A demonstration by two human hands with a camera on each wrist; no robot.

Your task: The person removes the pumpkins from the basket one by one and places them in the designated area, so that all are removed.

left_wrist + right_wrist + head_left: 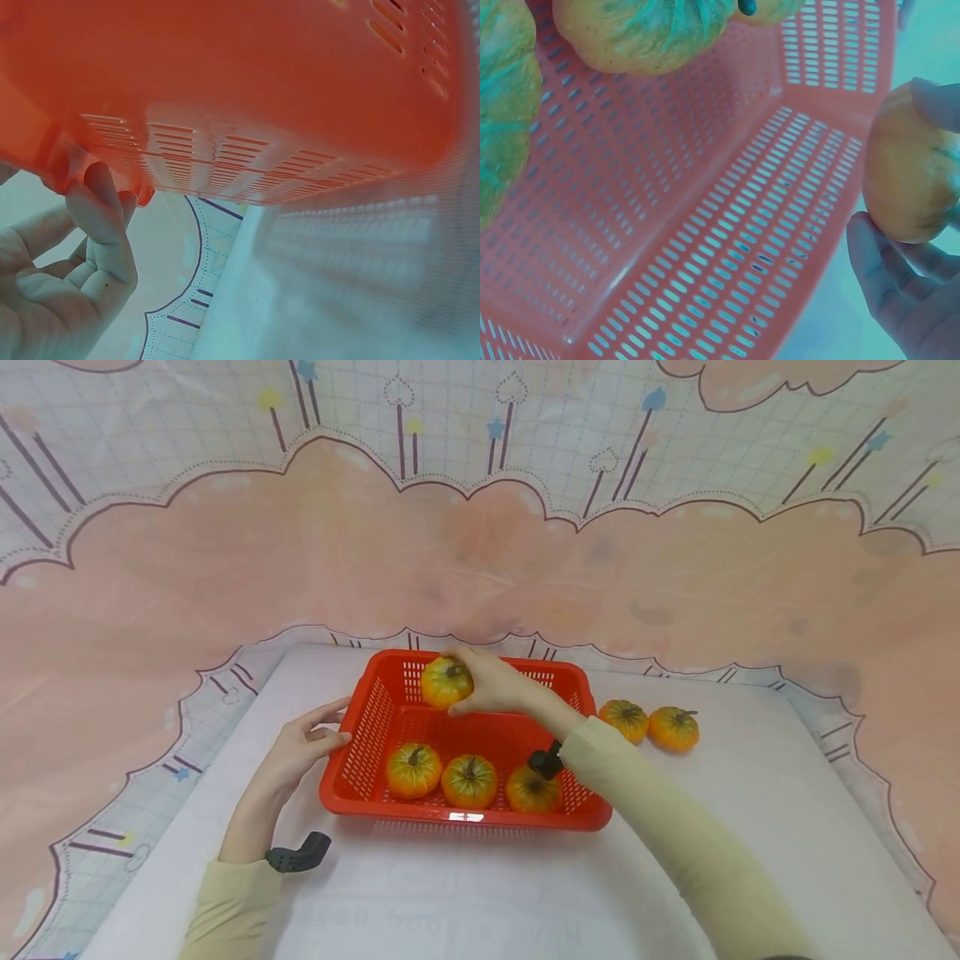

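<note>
Thumb and fingers of the right hand (495, 681) were clamped around a small, ribbed, yellow-orange pumpkin with a greenish top (442, 685), left of centre in the frame, over the far left part of a rectangular, slotted, red plastic basket (465, 816). The left hand (294, 756) lay well apart from it, lower left of that pumpkin, fingers bent and tips at the basket's left rim; I could not tell whether it pinched the rim. Three similar pumpkins (414, 771) sat in a row along the basket's near side, below the right hand. Two more orange pumpkins (673, 729) rested right of centre, on the white-covered table (750, 802), beyond the right forearm.
</note>
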